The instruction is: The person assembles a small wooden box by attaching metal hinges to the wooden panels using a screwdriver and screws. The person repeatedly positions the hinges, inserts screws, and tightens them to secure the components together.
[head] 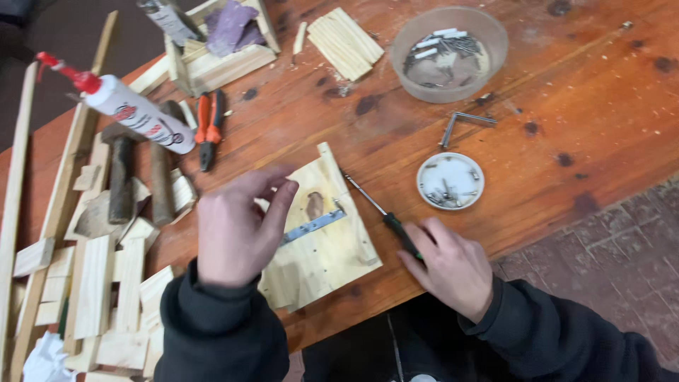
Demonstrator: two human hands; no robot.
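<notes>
The right hand (447, 267) is lying on the wooden table (601, 106), fingers closing on a dark-handled screwdriver (385, 218). The left hand (237, 226) is hovering, fingers loosely curled and holding nothing, over a pale square wooden panel (322, 237) bearing a metal strip (312, 226). Beyond are lying a white dish of screws (450, 180) and a clear plastic bowl of nails (449, 53).

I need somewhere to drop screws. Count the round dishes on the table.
2. A clear plastic bowl of nails sits at the table's far edge; a small white dish lies nearer, beyond the right hand.

Two hands (237, 230), one screwdriver (382, 212)
</notes>
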